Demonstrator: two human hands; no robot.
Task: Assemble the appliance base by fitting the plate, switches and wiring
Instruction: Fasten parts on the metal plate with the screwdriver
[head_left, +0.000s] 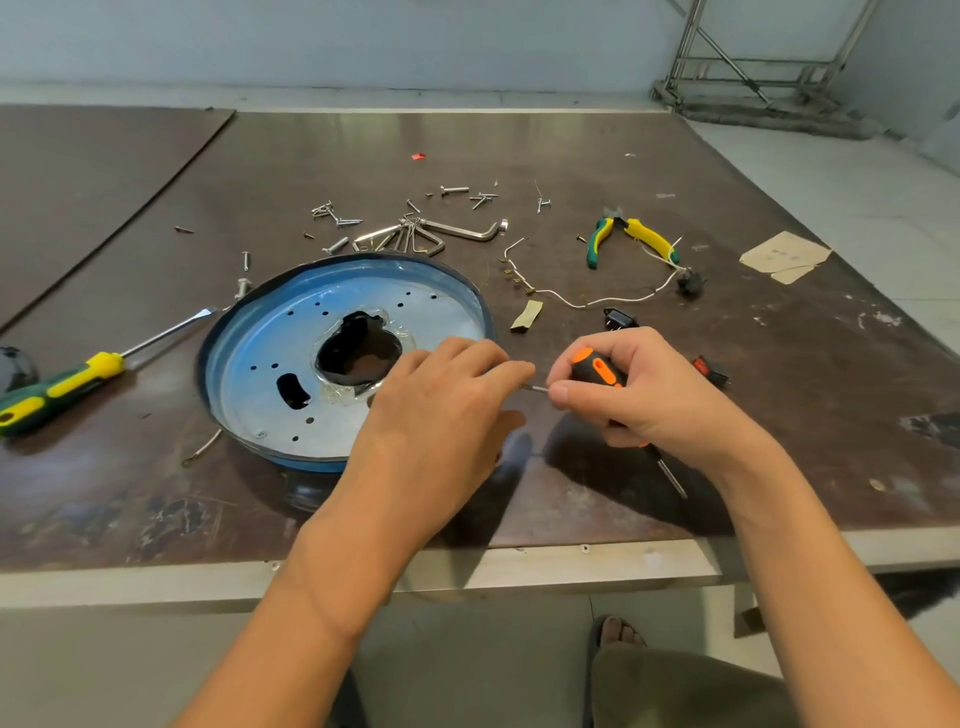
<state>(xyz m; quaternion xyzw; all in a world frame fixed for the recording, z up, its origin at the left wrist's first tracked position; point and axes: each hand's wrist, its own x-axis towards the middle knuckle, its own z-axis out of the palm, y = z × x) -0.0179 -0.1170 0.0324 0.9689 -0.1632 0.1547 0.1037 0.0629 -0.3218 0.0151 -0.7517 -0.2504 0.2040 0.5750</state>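
Orange-and-black screwdriver (597, 370) is held tucked in the curled right hand (644, 400), seemingly to free its thumb and forefinger, so that a thin metal pin (537, 388) is pinched jointly with the left hand (441, 415) beside the blue-rimmed plate (249, 343) at centre-left.
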